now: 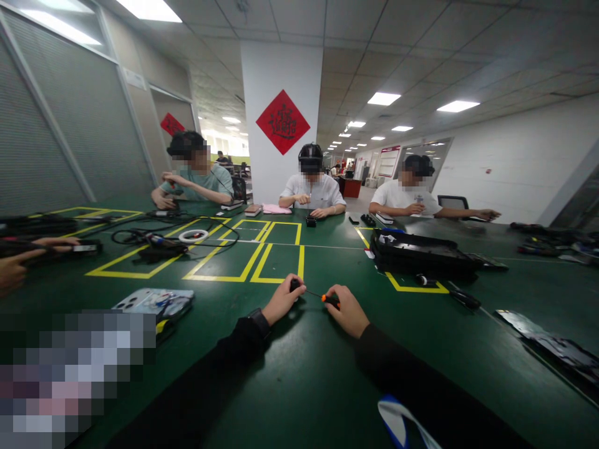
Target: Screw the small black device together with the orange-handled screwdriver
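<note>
My right hand (349,310) is closed around the orange and black handle of a screwdriver (331,302). Its thin shaft points left, with the tip meeting a small black part in my left hand (283,299). The fingers of my left hand are wrapped about this small black part (294,285), whose exact kind I cannot make out. Both hands are just above the green table (290,399), near its middle.
A long black casing (421,252) lies to the right, with a black-handled tool (465,299) in front. At left are a clear plastic tray (154,299), cables and a white tape roll (193,236). Several people sit around the table; a co-worker's hand (19,268) reaches in at far left.
</note>
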`<state>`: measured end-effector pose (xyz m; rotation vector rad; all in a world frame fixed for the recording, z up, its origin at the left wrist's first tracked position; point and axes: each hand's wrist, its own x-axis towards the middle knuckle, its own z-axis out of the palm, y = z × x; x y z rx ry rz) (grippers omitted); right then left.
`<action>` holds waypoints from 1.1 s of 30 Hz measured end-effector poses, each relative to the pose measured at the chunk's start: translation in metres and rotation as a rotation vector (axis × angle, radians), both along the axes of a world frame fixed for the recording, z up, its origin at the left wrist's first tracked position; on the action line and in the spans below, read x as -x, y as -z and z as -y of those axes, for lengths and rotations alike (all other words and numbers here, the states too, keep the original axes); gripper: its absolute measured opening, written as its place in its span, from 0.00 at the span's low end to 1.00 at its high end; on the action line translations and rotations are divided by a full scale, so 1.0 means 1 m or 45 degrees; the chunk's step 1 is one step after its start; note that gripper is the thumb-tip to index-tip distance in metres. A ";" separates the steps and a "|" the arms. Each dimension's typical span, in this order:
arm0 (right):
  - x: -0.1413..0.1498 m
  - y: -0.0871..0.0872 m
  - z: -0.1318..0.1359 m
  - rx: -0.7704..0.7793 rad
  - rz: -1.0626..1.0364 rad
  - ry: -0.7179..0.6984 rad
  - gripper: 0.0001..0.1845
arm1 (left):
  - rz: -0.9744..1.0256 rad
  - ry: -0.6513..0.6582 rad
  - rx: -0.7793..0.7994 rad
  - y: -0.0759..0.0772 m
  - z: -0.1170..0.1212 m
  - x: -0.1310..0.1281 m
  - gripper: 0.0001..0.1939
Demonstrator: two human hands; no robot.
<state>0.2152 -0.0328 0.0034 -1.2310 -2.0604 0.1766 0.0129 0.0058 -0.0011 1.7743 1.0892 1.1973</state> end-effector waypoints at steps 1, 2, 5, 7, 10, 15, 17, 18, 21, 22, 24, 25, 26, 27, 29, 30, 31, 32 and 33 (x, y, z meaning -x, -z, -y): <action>0.000 0.000 0.000 0.006 -0.002 0.000 0.06 | -0.002 0.003 -0.007 0.000 0.000 0.000 0.11; 0.000 0.000 0.001 0.013 -0.002 0.000 0.06 | -0.004 0.003 -0.013 -0.001 0.000 0.000 0.11; 0.001 0.000 0.000 0.035 0.013 0.004 0.05 | -0.009 0.002 -0.017 -0.002 0.001 0.000 0.10; 0.000 0.000 -0.002 0.042 0.027 0.005 0.10 | -0.004 0.011 -0.010 -0.002 0.002 0.001 0.10; 0.000 0.001 -0.004 0.032 0.026 -0.016 0.11 | 0.016 0.033 0.004 -0.001 0.001 0.001 0.11; 0.000 0.001 -0.001 0.018 -0.033 -0.053 0.04 | 0.040 0.041 0.030 0.001 -0.001 0.002 0.11; 0.000 0.001 0.000 0.023 -0.054 -0.054 0.07 | 0.040 0.041 0.029 0.000 0.000 0.001 0.11; 0.000 0.001 0.000 0.026 -0.059 -0.054 0.07 | 0.039 0.040 0.027 0.000 0.000 0.001 0.11; 0.000 0.001 0.001 0.037 -0.057 -0.040 0.08 | 0.038 0.035 0.028 -0.001 0.001 0.001 0.11; 0.000 0.001 0.000 0.041 -0.050 -0.032 0.07 | 0.039 0.038 0.027 -0.002 0.002 0.001 0.11; 0.000 0.001 -0.001 0.039 -0.029 -0.023 0.05 | 0.044 0.044 0.033 -0.002 0.003 0.000 0.11; 0.000 0.001 -0.002 0.033 -0.018 -0.022 0.08 | 0.047 0.045 0.042 -0.003 0.003 0.000 0.11; 0.000 0.001 -0.002 0.025 -0.008 -0.026 0.10 | 0.049 0.044 0.053 -0.003 0.003 0.000 0.11; 0.000 0.001 -0.003 0.015 -0.002 -0.032 0.12 | 0.050 0.041 0.062 -0.002 0.003 0.000 0.11; 0.000 0.002 -0.003 -0.003 -0.002 -0.044 0.10 | 0.052 0.032 0.062 -0.001 0.003 0.001 0.11; 0.000 0.002 -0.003 -0.010 -0.007 -0.048 0.07 | 0.053 0.030 0.056 -0.001 0.002 0.001 0.12; 0.000 0.002 -0.002 -0.017 -0.015 -0.049 0.05 | 0.057 0.029 0.048 0.000 0.001 0.001 0.12; 0.000 0.002 -0.002 -0.022 -0.025 -0.046 0.03 | 0.063 0.025 0.041 0.002 -0.001 0.001 0.12; 0.000 0.002 -0.001 -0.023 -0.036 -0.043 0.03 | 0.067 0.017 0.035 0.003 -0.003 0.000 0.12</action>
